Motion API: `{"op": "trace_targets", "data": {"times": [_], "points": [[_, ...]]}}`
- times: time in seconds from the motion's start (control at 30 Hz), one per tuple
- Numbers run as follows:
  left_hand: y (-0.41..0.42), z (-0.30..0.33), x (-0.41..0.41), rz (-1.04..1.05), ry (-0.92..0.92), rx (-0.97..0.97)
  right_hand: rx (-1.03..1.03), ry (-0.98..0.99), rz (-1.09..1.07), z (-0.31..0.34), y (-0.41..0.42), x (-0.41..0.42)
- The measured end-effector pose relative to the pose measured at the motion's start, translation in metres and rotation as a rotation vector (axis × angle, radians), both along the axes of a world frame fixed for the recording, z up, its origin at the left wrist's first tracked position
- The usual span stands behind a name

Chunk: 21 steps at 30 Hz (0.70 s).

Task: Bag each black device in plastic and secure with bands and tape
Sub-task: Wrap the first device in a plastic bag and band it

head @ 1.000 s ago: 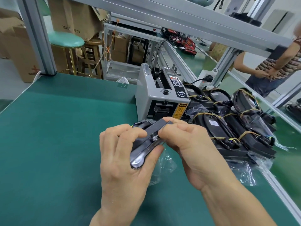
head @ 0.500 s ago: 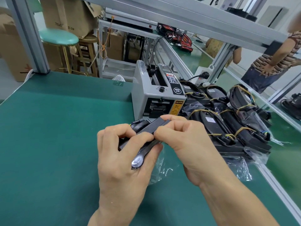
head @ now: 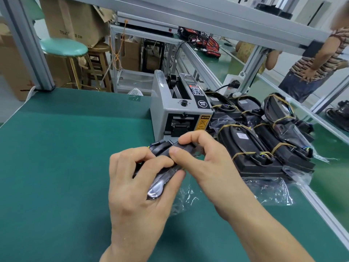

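Observation:
A black device in a clear plastic bag is held above the green mat, its long axis running away from me. My left hand grips it from the left, fingers curled over its top. My right hand pinches the device's far part with thumb and fingers. Loose bag plastic hangs down under the hands. The device's middle is hidden by my fingers.
A grey tape dispenser stands just beyond the hands. To its right lies a pile of several bagged, rubber-banded black devices. An aluminium rail edges the mat on the right. A person stands at the far right.
Both hands keep hold of the bagged device; my right fingers have shifted slightly along its far end. The view has drifted a little.

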<state>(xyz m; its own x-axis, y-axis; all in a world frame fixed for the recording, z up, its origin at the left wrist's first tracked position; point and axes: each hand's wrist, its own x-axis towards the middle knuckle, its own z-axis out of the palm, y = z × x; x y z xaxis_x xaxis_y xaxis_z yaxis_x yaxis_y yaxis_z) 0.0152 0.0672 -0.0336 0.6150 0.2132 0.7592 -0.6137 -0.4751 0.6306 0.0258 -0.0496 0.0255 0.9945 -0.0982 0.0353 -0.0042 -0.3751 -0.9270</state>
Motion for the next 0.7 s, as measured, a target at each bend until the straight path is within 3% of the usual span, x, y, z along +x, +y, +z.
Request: {"op": "trace_targets", "data": {"times": [0.13, 0.33, 0.57, 0.7], "points": [[0.001, 0.002, 0.0, -0.013, 0.023, -0.003, 0.069, -0.022, 0.003, 0.0, -0.006, 0.003], [0.009, 0.006, 0.002, -0.007, 0.071, -0.037, -0.102, -0.149, 0.077, -0.001, -0.001, 0.006], [0.026, -0.002, 0.0, -0.003, 0.018, 0.114, -0.007, -0.167, 0.124, -0.011, -0.002, 0.005], [0.043, -0.003, 0.003, 0.064, -0.063, 0.306, 0.049, -0.194, 0.187, -0.019, 0.001, 0.007]]}}
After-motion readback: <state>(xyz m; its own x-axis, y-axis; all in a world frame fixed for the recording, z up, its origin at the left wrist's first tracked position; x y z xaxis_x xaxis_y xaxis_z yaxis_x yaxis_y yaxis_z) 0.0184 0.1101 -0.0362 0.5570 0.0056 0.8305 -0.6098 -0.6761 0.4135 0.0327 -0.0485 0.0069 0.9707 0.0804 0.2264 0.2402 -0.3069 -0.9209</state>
